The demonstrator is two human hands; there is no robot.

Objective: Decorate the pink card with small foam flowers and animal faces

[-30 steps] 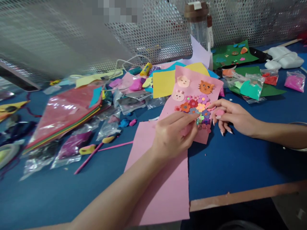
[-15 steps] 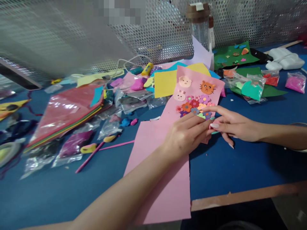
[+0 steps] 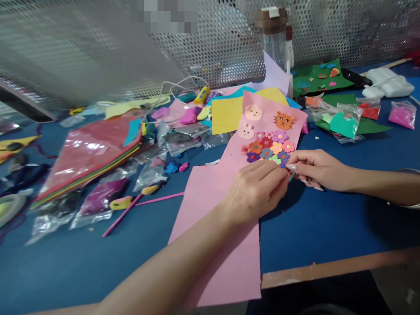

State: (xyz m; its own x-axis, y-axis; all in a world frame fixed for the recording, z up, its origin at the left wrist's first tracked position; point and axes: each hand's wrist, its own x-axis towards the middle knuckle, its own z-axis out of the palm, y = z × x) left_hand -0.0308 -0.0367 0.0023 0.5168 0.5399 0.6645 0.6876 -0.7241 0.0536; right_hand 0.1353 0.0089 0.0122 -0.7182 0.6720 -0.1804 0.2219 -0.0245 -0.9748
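My left hand (image 3: 257, 188) lies over the lower part of a pink sheet (image 3: 226, 109) with its fingers curled together, and their tips are mostly hidden. Facing it, my right hand (image 3: 323, 170) is closed in a pinch. A thin small green piece (image 3: 291, 176) shows at its fingertips, against the left fingers. Above the hands the sheet carries clay flowers (image 3: 266, 142) in several colours, an orange cat face (image 3: 284, 120), a pale pig face (image 3: 253, 113) and a pink rabbit face (image 3: 246, 131). Another pink sheet (image 3: 229, 262) runs beneath my left forearm.
At left lie a red translucent folder (image 3: 92, 148), a bag of purple clay (image 3: 103, 199) and a pink stick (image 3: 123, 215). Bagged green clay (image 3: 346, 122) lies at right, and a lidded cup (image 3: 271, 35) stands at the perforated metal panel (image 3: 213, 52). The table edge (image 3: 328, 267) is in front.
My right fingers have drawn together into a tighter pinch, and the index finger has come off the flowers. My left fingers have curled in and shifted slightly down. The pink bit between the hands no longer shows.
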